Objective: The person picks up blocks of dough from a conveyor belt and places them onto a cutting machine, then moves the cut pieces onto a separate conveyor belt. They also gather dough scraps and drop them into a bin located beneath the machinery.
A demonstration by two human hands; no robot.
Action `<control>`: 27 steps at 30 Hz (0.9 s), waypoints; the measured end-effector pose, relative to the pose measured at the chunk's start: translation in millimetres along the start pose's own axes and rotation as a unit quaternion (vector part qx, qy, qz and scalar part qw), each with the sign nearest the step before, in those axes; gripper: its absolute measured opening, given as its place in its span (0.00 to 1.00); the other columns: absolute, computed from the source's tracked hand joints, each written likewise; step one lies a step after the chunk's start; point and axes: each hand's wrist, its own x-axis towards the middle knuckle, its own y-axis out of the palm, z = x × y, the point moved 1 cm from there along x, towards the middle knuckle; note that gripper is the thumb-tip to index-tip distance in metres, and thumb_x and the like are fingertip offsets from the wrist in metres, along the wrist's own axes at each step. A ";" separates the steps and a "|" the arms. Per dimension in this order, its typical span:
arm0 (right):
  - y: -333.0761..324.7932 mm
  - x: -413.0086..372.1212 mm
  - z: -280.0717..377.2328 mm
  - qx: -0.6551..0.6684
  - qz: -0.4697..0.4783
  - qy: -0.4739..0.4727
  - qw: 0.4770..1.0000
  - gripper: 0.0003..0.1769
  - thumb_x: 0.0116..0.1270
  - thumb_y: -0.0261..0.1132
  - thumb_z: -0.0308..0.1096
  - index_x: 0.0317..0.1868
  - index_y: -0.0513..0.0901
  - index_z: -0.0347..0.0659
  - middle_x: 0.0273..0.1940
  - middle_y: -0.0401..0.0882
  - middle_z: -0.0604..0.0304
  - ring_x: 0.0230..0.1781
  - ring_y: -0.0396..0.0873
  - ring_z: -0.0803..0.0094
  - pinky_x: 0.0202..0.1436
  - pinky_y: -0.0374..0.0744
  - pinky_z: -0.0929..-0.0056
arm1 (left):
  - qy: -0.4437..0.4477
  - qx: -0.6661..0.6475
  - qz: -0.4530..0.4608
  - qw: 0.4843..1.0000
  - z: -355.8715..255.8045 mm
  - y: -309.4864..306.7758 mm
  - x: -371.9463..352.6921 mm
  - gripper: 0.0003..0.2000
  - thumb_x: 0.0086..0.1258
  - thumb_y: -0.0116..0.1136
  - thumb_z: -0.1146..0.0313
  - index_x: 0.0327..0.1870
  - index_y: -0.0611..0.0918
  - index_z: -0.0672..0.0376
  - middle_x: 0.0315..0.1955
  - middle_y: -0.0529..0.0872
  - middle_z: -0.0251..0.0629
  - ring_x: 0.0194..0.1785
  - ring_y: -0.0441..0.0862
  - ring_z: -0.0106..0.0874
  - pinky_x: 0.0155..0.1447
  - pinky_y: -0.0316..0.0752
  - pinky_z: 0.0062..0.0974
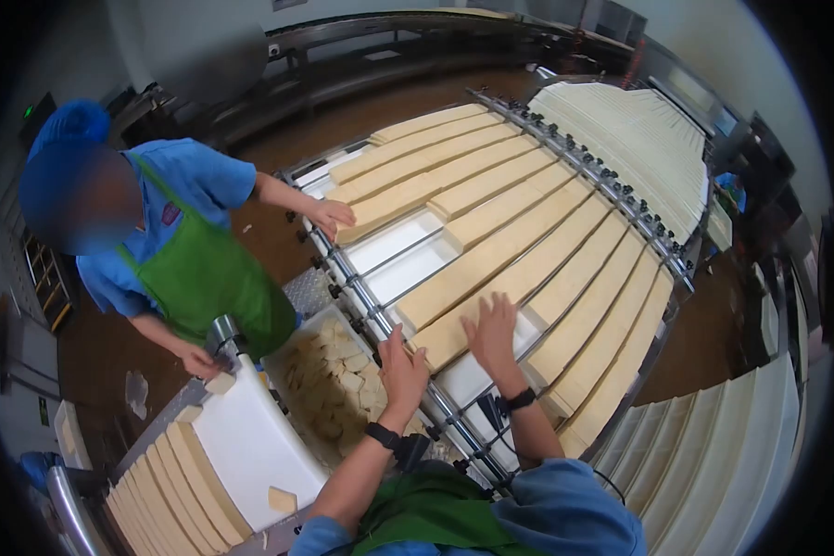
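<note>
My left hand [403, 378] is at the metal rail [377, 315], fingers pointing up and thumb out, right by the near end of a long pale-yellow slab strip [447, 341]. Over the same strip's other side is my right hand [494, 335], fingers spread, overlapping the strip in this view. Neither hand is closed round anything. Beside my right hand, a bare white patch of conveyor belt [468, 385] shows between strips. More long strips [584, 334] lie side by side in lanes split by thin rods.
A co-worker [185, 241] in a green apron stands at left, one hand on a strip end, the other at a small piece above a second belt [250, 422] carrying strips. Between the belts sits a bin [310, 326] of broken pieces. White corrugated sheeting [713, 445] is at right.
</note>
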 end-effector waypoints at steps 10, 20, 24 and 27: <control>-0.4 -37.4 61.0 0.066 0.092 -0.188 0.976 0.35 0.67 0.60 0.34 0.75 0.63 0.50 0.74 0.55 0.44 0.77 0.50 0.46 0.73 0.47 0.33 | 0.015 -0.123 -0.048 0.991 26.8 8.9 -9.7 0.26 0.59 0.50 0.84 0.61 0.74 0.57 0.49 0.78 0.49 0.54 0.77 0.51 0.58 0.74 0.41; 1.5 -37.1 72.9 -0.071 0.185 -0.208 0.958 0.37 0.70 0.60 0.43 0.78 0.58 0.55 0.79 0.49 0.51 0.80 0.43 0.50 0.75 0.40 0.30 | -0.058 -0.017 -0.176 0.983 95.6 -78.3 -62.8 0.19 0.64 0.58 0.78 0.57 0.77 0.60 0.55 0.76 0.49 0.50 0.80 0.46 0.53 0.76 0.35; -4.8 -40.4 91.5 -0.138 0.185 -0.143 0.962 0.40 0.69 0.62 0.45 0.78 0.56 0.53 0.79 0.46 0.46 0.80 0.41 0.48 0.76 0.39 0.32 | -0.080 -0.023 -0.057 0.995 118.8 -148.8 -114.9 0.16 0.65 0.61 0.75 0.54 0.80 0.60 0.47 0.82 0.48 0.51 0.82 0.46 0.54 0.79 0.32; -14.2 -51.6 144.0 -0.047 0.126 -0.183 0.974 0.41 0.67 0.63 0.41 0.78 0.56 0.49 0.77 0.49 0.44 0.80 0.42 0.47 0.77 0.40 0.35 | -0.117 -0.141 -0.169 0.968 148.3 -198.2 -167.2 0.09 0.68 0.59 0.75 0.47 0.83 0.63 0.37 0.84 0.43 0.42 0.84 0.38 0.46 0.79 0.28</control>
